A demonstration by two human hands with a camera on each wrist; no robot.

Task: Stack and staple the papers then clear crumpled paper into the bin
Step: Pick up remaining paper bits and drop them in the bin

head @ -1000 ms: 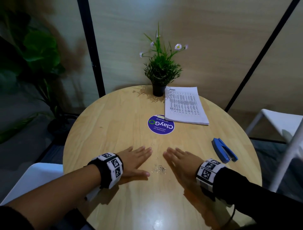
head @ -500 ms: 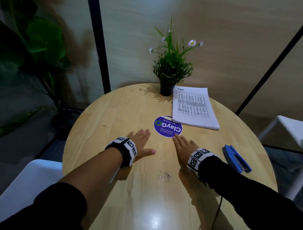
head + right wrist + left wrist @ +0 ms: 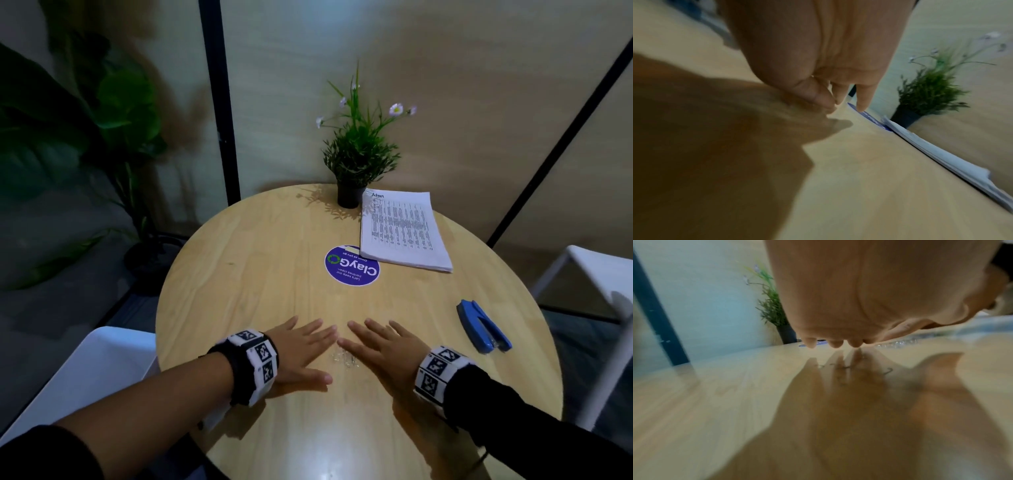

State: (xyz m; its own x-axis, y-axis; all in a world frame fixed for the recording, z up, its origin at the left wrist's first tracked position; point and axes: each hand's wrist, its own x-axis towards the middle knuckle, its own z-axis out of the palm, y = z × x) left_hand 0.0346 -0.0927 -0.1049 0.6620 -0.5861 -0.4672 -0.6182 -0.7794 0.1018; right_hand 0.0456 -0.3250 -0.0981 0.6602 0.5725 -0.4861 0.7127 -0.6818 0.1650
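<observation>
A stack of printed papers (image 3: pixel 402 231) lies at the back right of the round wooden table (image 3: pixel 246 260), beside a small potted plant (image 3: pixel 356 161). A blue stapler (image 3: pixel 483 325) lies at the right edge. My left hand (image 3: pixel 301 349) and right hand (image 3: pixel 380 349) lie flat on the table near the front, fingers straight and angled toward each other. Between them sits a small heap of loose staples (image 3: pixel 344 358). The wrist views show both palms low over the wood, with the paper stack (image 3: pixel 941 154) off to the right. No crumpled paper or bin shows.
A round blue sticker (image 3: pixel 351 265) marks the table's middle. White chairs stand at the near left (image 3: pixel 85 377) and far right (image 3: pixel 596 270). A large leafy plant (image 3: pixel 68 137) fills the left background, with wall panels behind.
Both hands have drawn back from near the blue sticker toward the table's front and now lie either side of the staple heap. The head view has shifted slightly.
</observation>
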